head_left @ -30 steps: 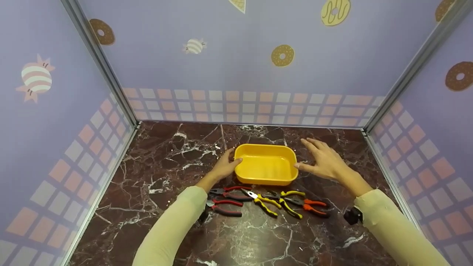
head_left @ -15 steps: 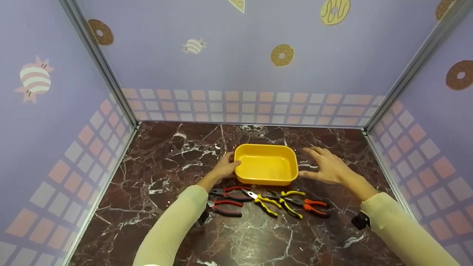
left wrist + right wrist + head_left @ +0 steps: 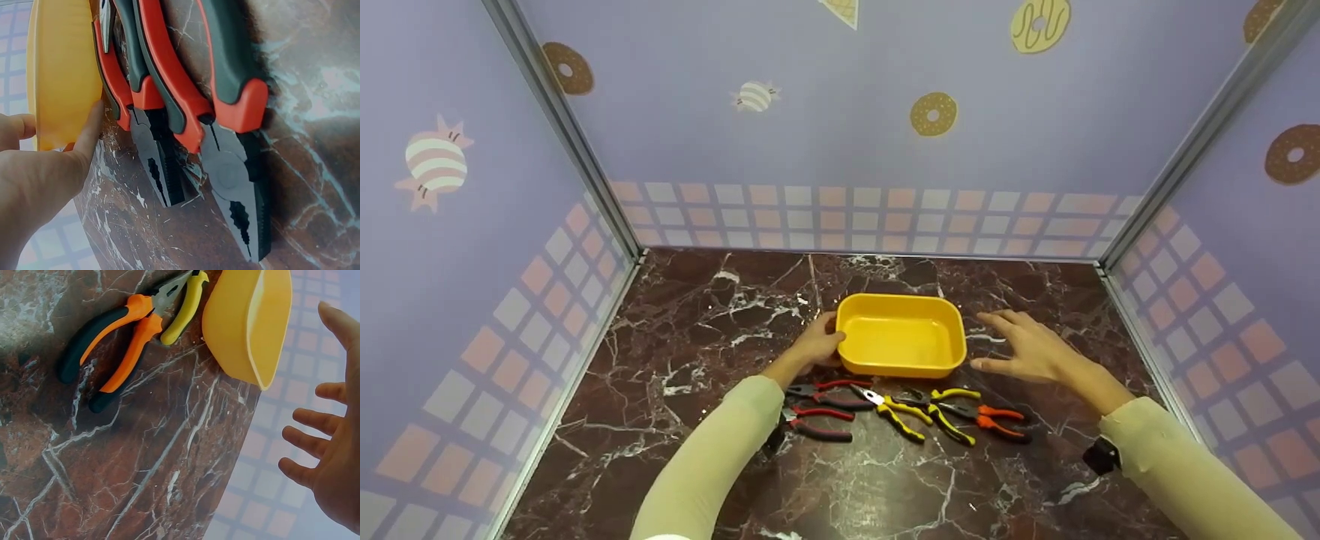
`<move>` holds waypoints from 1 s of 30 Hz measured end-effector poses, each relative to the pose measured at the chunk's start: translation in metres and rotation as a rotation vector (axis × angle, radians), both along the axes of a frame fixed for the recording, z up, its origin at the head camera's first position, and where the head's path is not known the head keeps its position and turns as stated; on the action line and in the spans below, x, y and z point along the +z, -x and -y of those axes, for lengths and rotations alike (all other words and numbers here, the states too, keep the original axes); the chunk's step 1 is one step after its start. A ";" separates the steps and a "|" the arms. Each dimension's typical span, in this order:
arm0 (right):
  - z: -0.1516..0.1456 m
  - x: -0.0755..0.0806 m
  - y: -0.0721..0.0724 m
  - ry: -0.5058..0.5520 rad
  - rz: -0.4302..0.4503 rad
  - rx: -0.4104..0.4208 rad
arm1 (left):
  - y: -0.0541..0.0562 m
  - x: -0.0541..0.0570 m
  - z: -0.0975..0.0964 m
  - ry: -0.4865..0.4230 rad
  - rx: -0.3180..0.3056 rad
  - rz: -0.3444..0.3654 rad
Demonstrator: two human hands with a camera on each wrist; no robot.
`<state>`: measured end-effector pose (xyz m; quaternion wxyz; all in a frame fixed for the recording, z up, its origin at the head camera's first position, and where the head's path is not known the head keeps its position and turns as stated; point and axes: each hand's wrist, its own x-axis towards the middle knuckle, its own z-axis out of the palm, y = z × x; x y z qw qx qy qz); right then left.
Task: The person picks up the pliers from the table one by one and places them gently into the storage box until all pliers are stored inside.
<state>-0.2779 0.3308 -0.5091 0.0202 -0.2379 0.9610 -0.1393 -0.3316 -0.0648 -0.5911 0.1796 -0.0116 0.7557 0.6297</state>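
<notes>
A yellow plastic tub [image 3: 900, 371] sits on the marble-patterned table with nothing in it. At its left end is my left hand [image 3: 814, 343], thumb [image 3: 19, 125] by the rim and a finger reaching low along the outer wall, lightly touching. My right hand [image 3: 1031, 349] is spread in the air just right of the tub, apart from it and holding nothing. In front of the tub lie several pliers: two red-and-black pairs [image 3: 829, 433] [image 3: 832, 385] at left, two yellow-and-black pairs [image 3: 901, 418] [image 3: 951, 426] in the middle, and an orange-and-black pair [image 3: 997, 422] at right.
Lilac panels [image 3: 840, 142] with sweets, donuts and checks enclose the table at the back and both sides. Metal posts [image 3: 1192, 142] stand at the rear corners. Dark marble tabletop [image 3: 720, 480] shows around the tools.
My right hand has drawn back from the tub's right end, moving slightly right and nearer. My left thumb has slid outward from inside the rim. Tub and pliers look almost unmoved.
</notes>
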 end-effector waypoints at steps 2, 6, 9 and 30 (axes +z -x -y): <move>-0.001 0.000 -0.001 -0.007 -0.002 0.006 | 0.000 0.000 0.000 -0.014 -0.002 0.005; -0.004 -0.002 -0.004 -0.021 -0.009 0.017 | 0.001 0.003 0.002 -0.037 -0.010 0.014; -0.004 -0.005 -0.006 -0.025 -0.002 0.015 | 0.001 0.004 0.005 -0.049 -0.021 0.026; -0.010 -0.027 -0.019 -0.055 -0.004 0.046 | 0.001 0.000 0.006 -0.105 -0.032 0.076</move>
